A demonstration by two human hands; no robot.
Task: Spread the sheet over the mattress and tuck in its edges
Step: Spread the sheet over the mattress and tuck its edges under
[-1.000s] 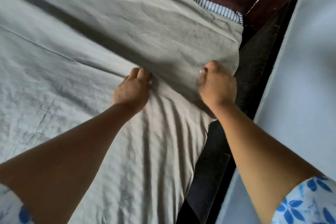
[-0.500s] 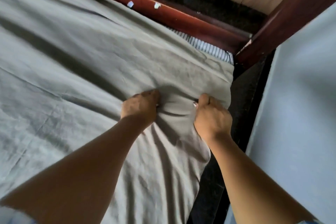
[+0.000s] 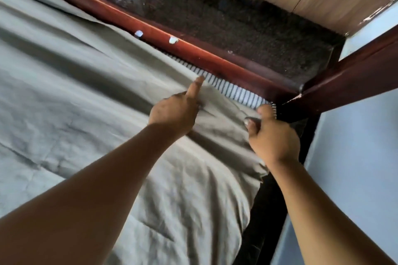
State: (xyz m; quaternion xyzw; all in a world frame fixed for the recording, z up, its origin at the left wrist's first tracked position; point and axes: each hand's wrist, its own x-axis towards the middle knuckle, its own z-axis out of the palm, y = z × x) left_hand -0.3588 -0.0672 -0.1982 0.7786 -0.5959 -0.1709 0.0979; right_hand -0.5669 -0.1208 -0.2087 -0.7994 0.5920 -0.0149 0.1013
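Head view: we see a wrinkled grey-green sheet (image 3: 90, 97) lying over the bed, its far edge stopping just short of the red-brown wooden rail (image 3: 163, 38), so a strip of striped mattress (image 3: 234, 91) shows at the far right corner. Our left hand (image 3: 174, 112) presses on the sheet near that far edge, one finger stretched out and the rest curled. Our right hand (image 3: 273, 137) is closed on the sheet's corner beside the dark corner post (image 3: 349, 79).
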